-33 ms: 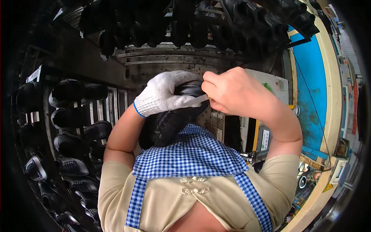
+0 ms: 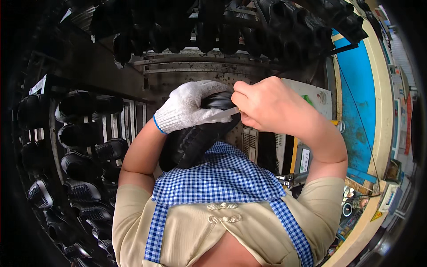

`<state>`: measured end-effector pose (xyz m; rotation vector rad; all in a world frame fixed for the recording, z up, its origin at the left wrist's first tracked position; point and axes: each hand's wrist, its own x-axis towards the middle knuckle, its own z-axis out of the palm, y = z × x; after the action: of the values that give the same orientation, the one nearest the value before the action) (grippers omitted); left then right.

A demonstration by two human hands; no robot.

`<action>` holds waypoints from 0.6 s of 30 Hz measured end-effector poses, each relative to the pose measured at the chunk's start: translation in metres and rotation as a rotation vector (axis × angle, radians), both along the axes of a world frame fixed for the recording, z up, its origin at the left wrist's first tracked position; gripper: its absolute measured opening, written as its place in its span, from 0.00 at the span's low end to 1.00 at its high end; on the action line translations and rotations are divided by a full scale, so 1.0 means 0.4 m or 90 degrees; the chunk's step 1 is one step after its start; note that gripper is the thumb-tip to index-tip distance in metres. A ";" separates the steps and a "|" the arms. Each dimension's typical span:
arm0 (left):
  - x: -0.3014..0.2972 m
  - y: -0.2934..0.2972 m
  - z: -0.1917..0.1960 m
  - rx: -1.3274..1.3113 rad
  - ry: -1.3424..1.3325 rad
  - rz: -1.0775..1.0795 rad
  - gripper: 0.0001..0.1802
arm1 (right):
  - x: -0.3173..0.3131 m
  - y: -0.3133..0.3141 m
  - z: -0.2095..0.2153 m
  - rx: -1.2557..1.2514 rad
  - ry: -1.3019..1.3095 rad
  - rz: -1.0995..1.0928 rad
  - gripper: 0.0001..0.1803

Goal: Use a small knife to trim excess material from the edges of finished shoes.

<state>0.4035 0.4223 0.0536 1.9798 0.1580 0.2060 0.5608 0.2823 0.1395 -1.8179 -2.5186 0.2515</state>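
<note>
A black shoe (image 2: 189, 144) is held up in front of my chest, its smooth rounded end turned up and away from me. My left hand (image 2: 189, 106), in a white knit glove with a blue cuff edge, is closed around that end. My bare right hand (image 2: 267, 104) is at the shoe's right side, fingers curled in a pinch. From the pinch a thin, flat, pale strip-like tool (image 2: 226, 115) reaches left across the shoe to the gloved thumb. Its end inside the right hand is hidden, and the exact kind of tool is unclear.
A rack with several black shoes (image 2: 78, 164) stands at the left. More dark shoes (image 2: 284, 38) hang across the far side. At right are a blue panel (image 2: 356, 98) with a pale wooden frame and a grey box (image 2: 304, 160). A checked apron (image 2: 218, 178) lies below the shoe.
The pale strip has shifted very slightly left along the shoe. Both hands and the shoe are almost where they were.
</note>
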 end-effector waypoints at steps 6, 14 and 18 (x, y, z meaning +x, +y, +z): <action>0.002 0.005 -0.017 -0.064 0.011 -0.022 0.35 | 0.022 -0.012 -0.058 0.038 0.150 -0.069 0.09; 0.005 0.008 -0.031 -0.167 0.087 -0.023 0.39 | 0.048 -0.019 -0.143 0.119 0.412 -0.095 0.10; 0.025 0.013 -0.042 -0.226 0.112 -0.065 0.40 | 0.062 -0.039 -0.170 0.109 0.488 -0.162 0.11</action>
<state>0.4136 0.4273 0.0367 1.6447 0.1918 -0.0617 0.5855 0.2667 0.0715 -1.5462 -1.7181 0.5712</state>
